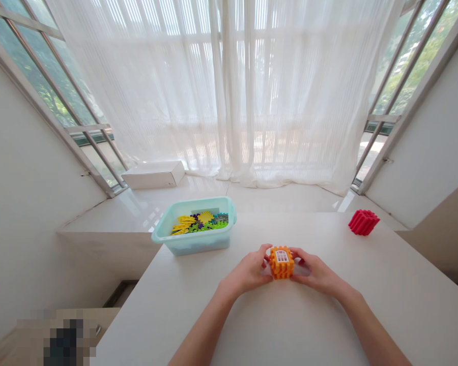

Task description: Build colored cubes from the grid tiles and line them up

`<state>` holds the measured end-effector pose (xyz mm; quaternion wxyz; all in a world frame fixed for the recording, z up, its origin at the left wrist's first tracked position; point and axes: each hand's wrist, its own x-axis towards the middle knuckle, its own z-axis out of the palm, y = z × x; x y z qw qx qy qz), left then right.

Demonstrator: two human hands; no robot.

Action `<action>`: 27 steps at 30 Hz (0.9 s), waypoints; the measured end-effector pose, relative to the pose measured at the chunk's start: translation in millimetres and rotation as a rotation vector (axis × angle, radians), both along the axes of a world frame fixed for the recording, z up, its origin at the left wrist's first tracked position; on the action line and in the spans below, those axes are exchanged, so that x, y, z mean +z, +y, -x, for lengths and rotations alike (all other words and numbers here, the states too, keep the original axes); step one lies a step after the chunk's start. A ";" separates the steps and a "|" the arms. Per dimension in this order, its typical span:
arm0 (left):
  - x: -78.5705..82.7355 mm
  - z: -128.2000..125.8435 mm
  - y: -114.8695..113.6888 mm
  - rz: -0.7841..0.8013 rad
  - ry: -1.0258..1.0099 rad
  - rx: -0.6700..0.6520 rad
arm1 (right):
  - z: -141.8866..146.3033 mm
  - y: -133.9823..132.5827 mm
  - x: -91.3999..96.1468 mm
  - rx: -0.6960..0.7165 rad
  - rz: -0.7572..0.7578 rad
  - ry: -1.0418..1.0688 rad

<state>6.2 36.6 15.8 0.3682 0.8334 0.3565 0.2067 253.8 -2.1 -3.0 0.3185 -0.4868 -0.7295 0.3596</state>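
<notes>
An orange stack of notched interlocking building pieces [282, 272] stands on the white table in front of me. The top piece carries a white window pattern. My left hand [252, 269] closes on the stack's left side, fingertips and thumb against the notched edges. From the right, my right hand [316, 273] grips the opposite side the same way. Parts of the fingers are hidden behind the stack. Farther right, a red stack of similar notched pieces [363, 222] sits apart from both hands.
A light teal plastic tub [198, 244] holds yellow, green, purple and blue notched pieces at the table's back left. Behind it, a white box [152, 175] rests on the window ledge [282, 198]. A sheer white curtain [290, 101] hangs beyond the white table [198, 305].
</notes>
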 end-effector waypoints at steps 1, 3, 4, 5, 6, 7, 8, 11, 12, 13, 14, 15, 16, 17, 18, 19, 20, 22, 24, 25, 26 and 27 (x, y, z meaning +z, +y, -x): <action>0.2 0.5 0.3 0.012 0.007 0.006 | -0.1 0.0 0.1 0.002 0.008 0.002; -0.7 0.3 0.8 0.024 0.013 0.020 | -0.8 0.1 -0.9 0.001 0.014 0.004; -1.6 -0.3 1.1 0.025 0.010 0.025 | -1.5 0.2 -2.1 -0.003 0.014 0.002; -2.9 -1.2 1.3 0.024 0.003 0.029 | -2.3 0.5 -3.4 -0.008 0.013 -0.002; -4.2 -2.3 1.5 0.022 -0.005 0.035 | -3.0 0.8 -4.9 -0.010 0.014 -0.008; -5.4 -3.4 1.6 0.020 -0.013 0.041 | -3.6 1.1 -6.2 -0.011 0.016 -0.013; -6.3 -4.5 1.6 0.020 -0.019 0.047 | -4.0 1.4 -7.3 -0.010 0.020 -0.015; -6.9 -6.4 1.0 0.026 -0.028 0.057 | -3.3 2.1 -8.0 -0.004 0.032 -0.021; -6.3 -6.6 0.7 0.025 -0.034 0.053 | -2.6 2.3 -7.5 -0.004 0.036 -0.026; -5.4 -6.7 0.3 0.023 -0.042 0.048 | -1.8 2.4 -6.8 -0.007 0.037 -0.032; -4.5 -6.7 -0.2 0.022 -0.051 0.041 | -1.0 2.4 -6.0 -0.009 0.036 -0.039; -3.5 -6.6 -0.5 0.021 -0.062 0.036 | -0.2 2.5 -5.3 -0.011 0.033 -0.045; -2.7 -6.6 -0.8 0.023 -0.070 0.032 | 0.3 2.6 -4.8 -0.012 0.029 -0.049; -2.0 -6.6 -1.0 0.026 -0.077 0.029 | 0.7 2.6 -4.4 -0.014 0.024 -0.052; -1.6 -6.6 -1.1 0.030 -0.083 0.028 | 1.0 2.6 -4.2 -0.017 0.019 -0.053; -1.3 -6.5 -1.1 0.034 -0.088 0.028 | 1.1 2.6 -4.2 -0.018 0.017 -0.054; -1.3 -6.5 -1.0 0.037 -0.094 0.028 | 1.2 2.6 -4.3 -0.018 0.016 -0.054; -1.3 -6.0 -0.6 0.041 -0.106 0.022 | 1.6 2.4 -4.3 -0.021 0.013 -0.057; -1.4 -4.8 0.0 0.048 -0.117 0.006 | 2.1 1.9 -3.6 -0.022 0.013 -0.059; -1.3 -3.9 0.5 0.053 -0.119 -0.004 | 2.4 1.6 -2.8 -0.023 0.016 -0.061; -0.9 -2.8 1.1 0.061 -0.115 -0.014 | 2.7 1.2 -1.9 -0.024 0.020 -0.062; -0.3 -1.5 1.8 0.069 -0.108 -0.021 | 2.9 0.7 -0.7 -0.024 0.026 -0.063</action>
